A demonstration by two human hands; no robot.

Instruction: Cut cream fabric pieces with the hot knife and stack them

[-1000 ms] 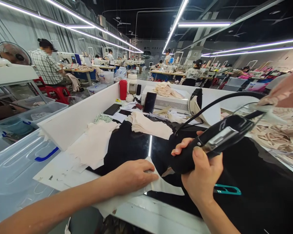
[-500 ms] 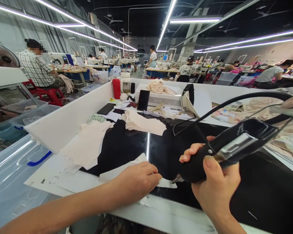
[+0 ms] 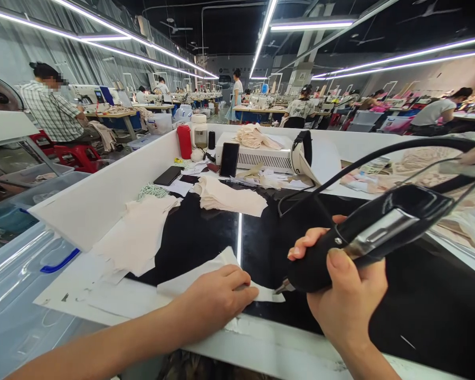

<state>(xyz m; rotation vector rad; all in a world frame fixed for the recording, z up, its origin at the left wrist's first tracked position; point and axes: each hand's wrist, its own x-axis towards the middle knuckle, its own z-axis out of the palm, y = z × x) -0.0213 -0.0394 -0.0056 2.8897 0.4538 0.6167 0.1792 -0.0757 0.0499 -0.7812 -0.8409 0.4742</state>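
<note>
My left hand (image 3: 219, 295) rests on a pale fabric piece (image 3: 196, 274) near the front edge of the black work surface (image 3: 217, 232). Its fingers are curled, with thumb and forefinger pressed together over the fabric. My right hand (image 3: 346, 295) is wrapped around a black hand-held tool (image 3: 364, 237) with a silver panel on its side. The narrow metal tip (image 3: 284, 286) of the tool points left and meets the fabric's right end. A thick black cable (image 3: 364, 161) arches above the tool. My left fingertips partly hide the cloth.
Pale fabric stacks lie at the left (image 3: 136, 232) and farther back (image 3: 229, 196). Behind them are phones, a red bottle (image 3: 184, 141) and a white vented box (image 3: 257, 153). A low white wall (image 3: 114, 195) borders the left. Clear plastic bins (image 3: 27, 295) stand beside it. Co-workers sit beyond.
The view has shifted slightly. Both hands keep nearly the same places, with the tool tip still at the fabric's right end. A standing person in the background has moved a little left.
</note>
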